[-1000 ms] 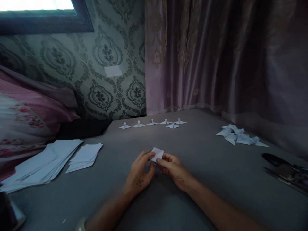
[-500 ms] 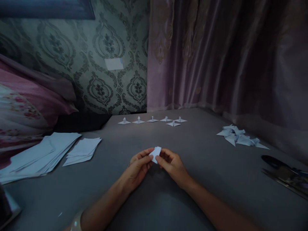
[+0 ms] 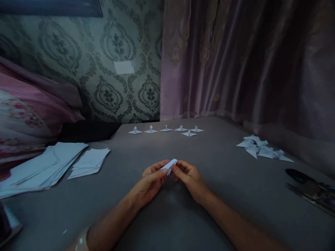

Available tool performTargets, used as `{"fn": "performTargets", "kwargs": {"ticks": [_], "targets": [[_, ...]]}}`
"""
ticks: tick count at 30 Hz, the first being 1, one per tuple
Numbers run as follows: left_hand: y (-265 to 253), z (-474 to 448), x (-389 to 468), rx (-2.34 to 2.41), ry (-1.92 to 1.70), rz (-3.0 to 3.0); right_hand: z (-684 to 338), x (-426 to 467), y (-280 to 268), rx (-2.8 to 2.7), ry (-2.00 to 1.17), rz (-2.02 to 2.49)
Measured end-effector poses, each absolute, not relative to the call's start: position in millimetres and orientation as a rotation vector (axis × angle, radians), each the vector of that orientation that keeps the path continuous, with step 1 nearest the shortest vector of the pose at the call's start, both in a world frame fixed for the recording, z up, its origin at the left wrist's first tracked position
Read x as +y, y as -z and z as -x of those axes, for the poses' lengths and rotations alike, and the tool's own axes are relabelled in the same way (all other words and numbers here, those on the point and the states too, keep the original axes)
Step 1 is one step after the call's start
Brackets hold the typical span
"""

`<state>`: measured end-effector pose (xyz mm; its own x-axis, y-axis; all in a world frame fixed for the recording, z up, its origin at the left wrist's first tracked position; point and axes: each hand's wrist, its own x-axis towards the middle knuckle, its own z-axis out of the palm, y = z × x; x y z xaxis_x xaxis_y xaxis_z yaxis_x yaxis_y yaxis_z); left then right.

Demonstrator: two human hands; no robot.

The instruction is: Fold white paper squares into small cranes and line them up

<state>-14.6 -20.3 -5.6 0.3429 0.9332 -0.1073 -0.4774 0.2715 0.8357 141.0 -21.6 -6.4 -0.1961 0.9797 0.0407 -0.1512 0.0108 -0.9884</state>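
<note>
A small folded piece of white paper (image 3: 169, 166) is held between my two hands, just above the grey surface (image 3: 167, 223). My left hand (image 3: 153, 181) pinches its left end with thumb and fingers. At the right end, my right hand (image 3: 190, 177) grips it, thumb on the near side and fingers behind. The paper slants up to the right, with a narrow folded edge on top and a flap hanging below. Its far side is hidden by my fingers.
Several folded paper figures (image 3: 166, 129) stand along the back. More folded pieces (image 3: 261, 149) lie heaped at right, near a dark object (image 3: 298, 175). Large white sheets (image 3: 44, 167) and smaller sheets (image 3: 90, 162) are stacked at left. A curtain (image 3: 230, 62) hangs behind.
The paper in my hands has turned: its broad face showed before, and now a narrow slanted strip shows on top. Both hands stay in nearly the same place.
</note>
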Motion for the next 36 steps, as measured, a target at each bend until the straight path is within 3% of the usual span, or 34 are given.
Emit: {"fn": "performTargets", "kwargs": {"ticks": [19,26,36], "targets": [[14.8,16.4,-8.8,0.900,-1.278,-0.664,-131.3,-27.9,22.6,-1.664,-1.084,1.161],[-3.6,12.7,-29.1,1.326,-1.313,-1.243,-137.7,-22.5,9.9,-1.312,-1.420,1.070],[2.7,12.3,-29.8,1.319,-1.216,-1.330,-137.1,-20.6,12.9,-1.181,-1.545,0.985]]}}
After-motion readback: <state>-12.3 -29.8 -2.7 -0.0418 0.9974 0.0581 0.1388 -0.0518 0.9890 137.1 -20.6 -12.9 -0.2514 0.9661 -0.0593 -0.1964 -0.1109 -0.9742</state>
